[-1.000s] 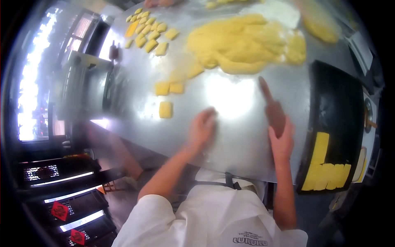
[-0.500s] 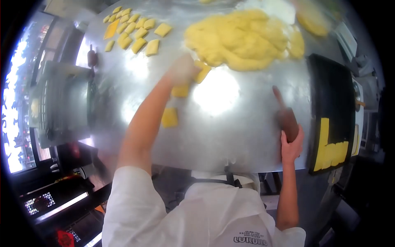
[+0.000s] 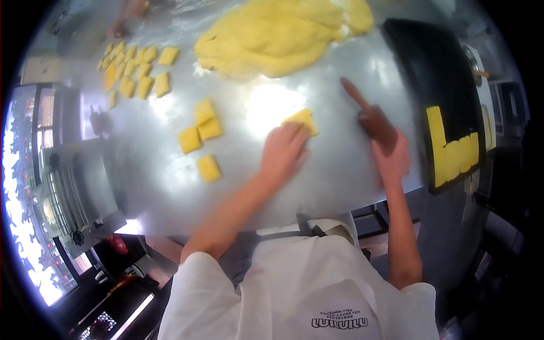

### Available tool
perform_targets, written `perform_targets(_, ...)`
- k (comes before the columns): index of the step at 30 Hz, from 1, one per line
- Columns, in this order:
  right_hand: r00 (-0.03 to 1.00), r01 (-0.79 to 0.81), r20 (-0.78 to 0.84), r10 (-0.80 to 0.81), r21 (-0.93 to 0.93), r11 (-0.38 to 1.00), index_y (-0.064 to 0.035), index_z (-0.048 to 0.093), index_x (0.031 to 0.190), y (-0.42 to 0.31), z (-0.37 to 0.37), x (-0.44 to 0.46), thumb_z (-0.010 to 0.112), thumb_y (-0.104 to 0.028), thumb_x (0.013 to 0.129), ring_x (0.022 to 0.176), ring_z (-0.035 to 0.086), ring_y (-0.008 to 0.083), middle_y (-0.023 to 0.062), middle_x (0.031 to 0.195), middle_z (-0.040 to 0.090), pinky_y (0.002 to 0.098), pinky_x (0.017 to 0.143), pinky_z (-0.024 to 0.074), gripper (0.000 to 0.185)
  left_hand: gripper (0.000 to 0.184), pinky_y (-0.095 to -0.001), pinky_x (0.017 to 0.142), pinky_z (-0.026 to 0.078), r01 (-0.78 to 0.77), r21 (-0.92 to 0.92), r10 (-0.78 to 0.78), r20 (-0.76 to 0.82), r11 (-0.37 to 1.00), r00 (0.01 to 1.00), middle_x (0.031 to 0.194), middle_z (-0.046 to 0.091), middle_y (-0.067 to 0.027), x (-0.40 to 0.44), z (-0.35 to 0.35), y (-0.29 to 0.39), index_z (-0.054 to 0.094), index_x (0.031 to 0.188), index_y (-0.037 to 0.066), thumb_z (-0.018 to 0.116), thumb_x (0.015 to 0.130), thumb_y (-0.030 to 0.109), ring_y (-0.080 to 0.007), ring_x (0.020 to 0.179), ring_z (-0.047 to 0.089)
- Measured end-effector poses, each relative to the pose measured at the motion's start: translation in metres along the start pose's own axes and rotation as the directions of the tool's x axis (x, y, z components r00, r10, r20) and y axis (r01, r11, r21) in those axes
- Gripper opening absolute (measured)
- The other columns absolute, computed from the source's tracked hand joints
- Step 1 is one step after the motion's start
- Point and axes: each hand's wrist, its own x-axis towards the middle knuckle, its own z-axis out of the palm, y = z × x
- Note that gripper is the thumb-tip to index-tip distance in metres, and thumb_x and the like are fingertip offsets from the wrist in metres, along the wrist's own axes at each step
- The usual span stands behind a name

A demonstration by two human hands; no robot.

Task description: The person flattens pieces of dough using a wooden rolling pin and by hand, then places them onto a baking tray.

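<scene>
My left hand (image 3: 283, 152) is closed on the near edge of a flat yellow dough piece (image 3: 305, 119), which lies on the metal table (image 3: 266, 198). Wrapped round one end of a brown rolling pin (image 3: 378, 129) is my right hand (image 3: 392, 161); the pin's thin handle points up and left. Left of my left hand lie several square dough pieces (image 3: 208, 169), some touching. A large yellow dough mass (image 3: 272, 42) spreads over the far part of the table.
Many small dough pieces (image 3: 144, 86) lie at the far left, near another person's blurred hand (image 3: 135, 8). A second rolling pin (image 3: 101, 122) and a metal machine (image 3: 76, 195) are at the left. A black tray (image 3: 416, 62) with yellow slabs (image 3: 451, 160) is at the right.
My left hand has gone from the dough pieces near the mass back toward me and rightward, with one piece under its fingers. My right hand still holds the pin. The view has shifted and turned.
</scene>
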Motion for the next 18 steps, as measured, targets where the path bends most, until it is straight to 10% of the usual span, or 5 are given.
perform_targets(6, 0.999, 0.042, -0.016, -0.041, 0.007, 0.999, -0.0128, 0.051, 0.146, 0.001, 0.002, 0.0, 0.086, -0.037, 0.084, 0.114, 0.068, 0.0357, 0.0137, 0.133, 0.064, 0.0456, 0.092, 0.0577, 0.075, 0.114, -0.0505, 0.111, 0.041, 0.134, -0.054, -0.118, 0.232, 0.989, 0.966, 0.152, 0.049, -0.0177, 0.036, -0.021, -0.015, 0.044, 0.156, 0.008, 0.1, 0.06, 0.032, -0.0404, 0.138, 0.045)
perform_targets(18, 0.999, 0.036, -0.03, -0.037, -0.006, 0.999, -0.0143, 0.054, 0.143, 0.007, 0.002, 0.0, 0.086, -0.038, 0.083, 0.113, 0.069, 0.0337, 0.0115, 0.132, 0.066, 0.0447, 0.091, 0.0586, 0.072, 0.073, -0.0479, 0.101, 0.043, 0.183, 0.029, -0.185, 0.251, 0.983, 0.95, 0.126, 0.061, -0.016, 0.029, 0.015, 0.007, 0.065, 0.127, 0.008, 0.098, 0.066, 0.031, -0.0379, 0.117, 0.054)
